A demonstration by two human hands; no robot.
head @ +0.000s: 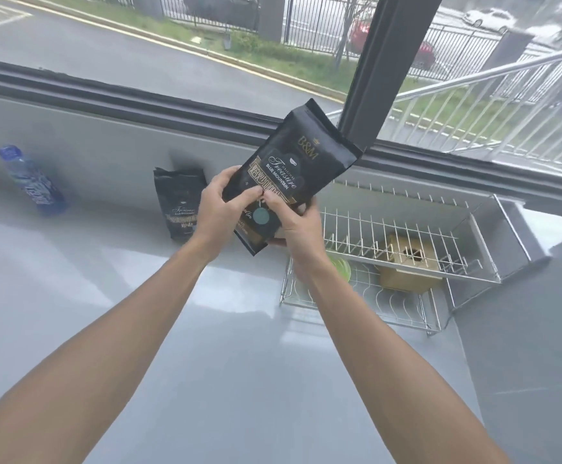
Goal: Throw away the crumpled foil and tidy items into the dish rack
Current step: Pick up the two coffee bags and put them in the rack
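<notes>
right, both hands are up on the black coffee pouch, held in the air over the desk, tilted so its sealed top leans toward the far right, toward the window. left hand wraps the lower left edge, thumb across the front; right hand closes round the lower right corner, fingers tucked behind. both curled firmly on it, nothing else in either.

that pouch looks like a stiff laminated foil bag, glossy, so probably a bit slick, and it seems plump enough to carry some weight low down. gripping near the bottom gusset, as now, looks sensible; the flat top seal would be the other safe pinch point. squeezing the middle would likely just crease it.

dish rack sits just to the right and slightly below the pouch, wire tines up, with a cardboard box and something green already inside. a second black pouch stands on the desk to the left, and a blue bottle lies further left. no crumpled foil visible anywhere from here, so i can't say where that is.
</notes>
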